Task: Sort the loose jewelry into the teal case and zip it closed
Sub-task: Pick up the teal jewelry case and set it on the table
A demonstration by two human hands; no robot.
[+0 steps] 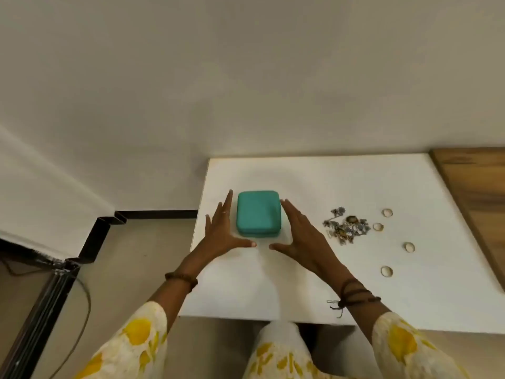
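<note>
- Flanking the closed, rounded teal fabric case (258,213) at frame centre, left hand (222,231) and right hand (302,236) lie flat-fingered, holding nothing.
- Steady the case, find its zipper; tangled metal jewelry (345,227) waits right.

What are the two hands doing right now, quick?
Left hand: open, fingers straight, beside the left side of the shut teal case, holding nothing.
Right hand: open, fingers straight, beside the case's right side, holding nothing.
</note>
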